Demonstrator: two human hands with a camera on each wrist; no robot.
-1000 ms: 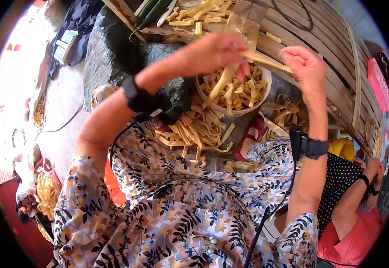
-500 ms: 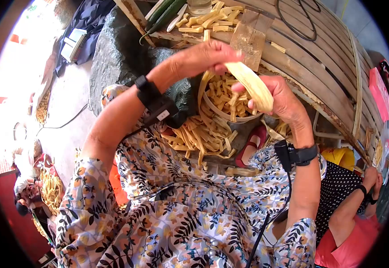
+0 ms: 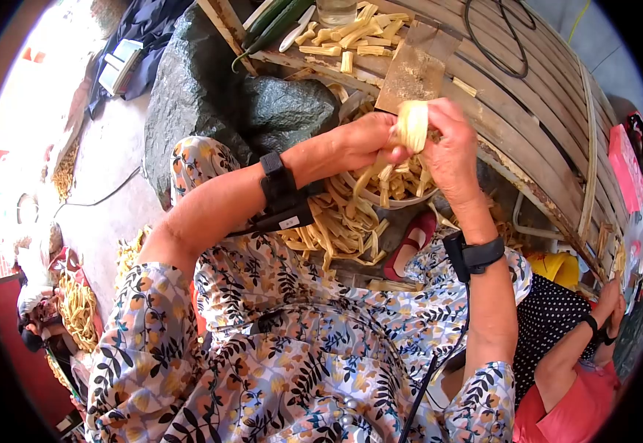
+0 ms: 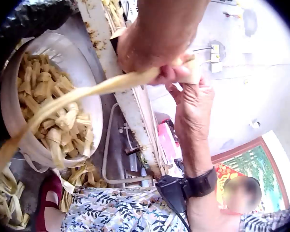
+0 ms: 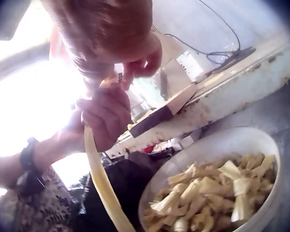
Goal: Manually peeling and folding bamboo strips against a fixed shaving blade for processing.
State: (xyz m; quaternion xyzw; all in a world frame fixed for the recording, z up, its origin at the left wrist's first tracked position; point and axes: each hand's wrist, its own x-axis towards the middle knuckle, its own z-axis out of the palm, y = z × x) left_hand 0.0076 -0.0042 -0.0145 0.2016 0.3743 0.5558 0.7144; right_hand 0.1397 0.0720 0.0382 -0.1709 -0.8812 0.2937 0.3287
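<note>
Above the tub, the left hand (image 3: 365,140) and right hand (image 3: 450,151) meet around a pale yellow strip (image 3: 413,127), folded into a broad band between them. The right fingers pinch the band's upper side. In the right wrist view the left hand (image 5: 106,116) is curled round the strip (image 5: 102,186), whose long end hangs down. The left wrist view shows that tail (image 4: 77,96) running past the white tub (image 4: 94,101) of knotted pieces (image 4: 48,89). Part of the fold is hidden by fingers.
A slatted table (image 3: 513,111) bears short cut pieces (image 3: 365,29), a brown board (image 3: 412,70), green cucumbers (image 3: 273,26) and a coiled cable. Long strips (image 3: 336,225) lie below the tub. Dark green sacking (image 3: 284,111) is at left, another person (image 3: 557,369) at right.
The hands, first apart with the strip stretched between them, have come together. The strip, spread flat half a second ago, is now folded round near the fingertips.
</note>
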